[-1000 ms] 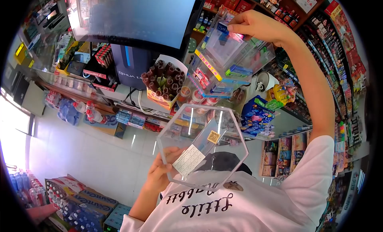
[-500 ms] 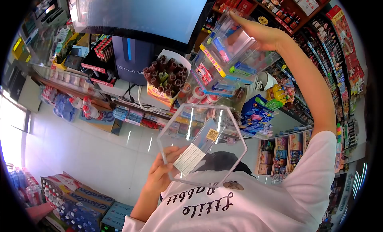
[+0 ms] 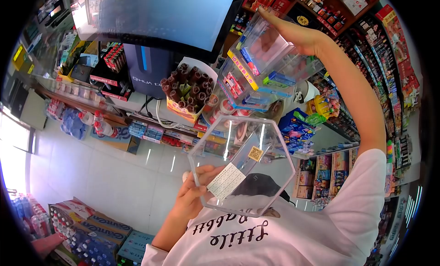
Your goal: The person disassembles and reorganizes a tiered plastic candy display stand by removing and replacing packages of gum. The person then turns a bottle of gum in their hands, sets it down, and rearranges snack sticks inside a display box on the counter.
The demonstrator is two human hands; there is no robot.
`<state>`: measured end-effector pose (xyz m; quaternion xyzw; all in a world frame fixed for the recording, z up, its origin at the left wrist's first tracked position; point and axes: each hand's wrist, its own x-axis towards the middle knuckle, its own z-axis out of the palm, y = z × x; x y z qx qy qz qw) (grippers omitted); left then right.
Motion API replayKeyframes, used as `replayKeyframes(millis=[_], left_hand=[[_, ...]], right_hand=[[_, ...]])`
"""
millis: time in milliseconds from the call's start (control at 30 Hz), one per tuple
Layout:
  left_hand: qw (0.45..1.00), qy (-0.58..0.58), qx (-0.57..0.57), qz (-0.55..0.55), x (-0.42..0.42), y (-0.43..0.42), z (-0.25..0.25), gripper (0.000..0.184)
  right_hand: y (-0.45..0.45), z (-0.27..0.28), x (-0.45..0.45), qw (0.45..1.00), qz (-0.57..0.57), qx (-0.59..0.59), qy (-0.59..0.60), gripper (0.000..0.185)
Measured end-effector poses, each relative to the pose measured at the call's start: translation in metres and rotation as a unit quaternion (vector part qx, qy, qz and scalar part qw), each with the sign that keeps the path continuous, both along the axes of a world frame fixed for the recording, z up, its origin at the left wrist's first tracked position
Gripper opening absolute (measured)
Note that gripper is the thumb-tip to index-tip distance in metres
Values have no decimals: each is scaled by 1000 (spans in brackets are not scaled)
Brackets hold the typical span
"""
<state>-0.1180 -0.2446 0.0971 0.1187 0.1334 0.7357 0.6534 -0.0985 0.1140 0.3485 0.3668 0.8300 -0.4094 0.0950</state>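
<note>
My left hand point(image 3: 195, 192) grips the lower left side of a clear six-sided plastic lid or tray point(image 3: 288, 158), which bears a printed white label point(image 3: 226, 181) and a yellow code sticker point(image 3: 255, 153). At the upper right, my right hand point(image 3: 288, 32) reaches over the top tier of a clear display rack point(image 3: 238, 94). Its thumb stretches along the upper edge; its other fingers are blurred behind clear plastic, so what they hold is hidden. Small blue packs point(image 3: 279, 78) and a red pack point(image 3: 233, 84) lie in the rack's tiers.
A monitor point(image 3: 160, 19) stands at the top, with a box of dark wrapped sticks point(image 3: 188, 89) below it. Blue snack packs point(image 3: 295, 128) hang right of the rack. Bottles and cartons point(image 3: 98, 229) sit on the floor at lower left. Stocked shelves point(image 3: 362, 69) line the right.
My right hand has moved down from above the rack into its top tier, where a blue pack now lies. My left hand and the clear lid have shifted slightly right.
</note>
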Motion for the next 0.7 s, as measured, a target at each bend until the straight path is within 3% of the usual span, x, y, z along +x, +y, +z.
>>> replayKeyframes(millis=[167, 267, 300, 400, 433, 500, 700], left_hand=[[1000, 3, -27, -4, 1, 4, -4, 55], [999, 13, -29, 0, 1, 7, -7, 56], [999, 13, -29, 2, 2, 8, -6, 56], [999, 17, -32, 7, 2, 12, -1, 56], [999, 20, -33, 7, 2, 14, 1, 56], [999, 27, -34, 5, 4, 17, 6, 55], [999, 36, -37, 12, 9, 23, 10, 54]], right_hand=[[8, 10, 7, 998, 63, 15, 22, 90], [21, 37, 25, 984, 49, 167, 43, 83], [19, 53, 27, 974, 49, 207, 77, 71], [77, 55, 28, 903, 139, 384, 136, 43], [92, 50, 24, 901, 146, 389, 125, 44], [110, 25, 20, 805, 196, 552, 96, 48], [99, 15, 11, 818, 156, 552, 37, 37]])
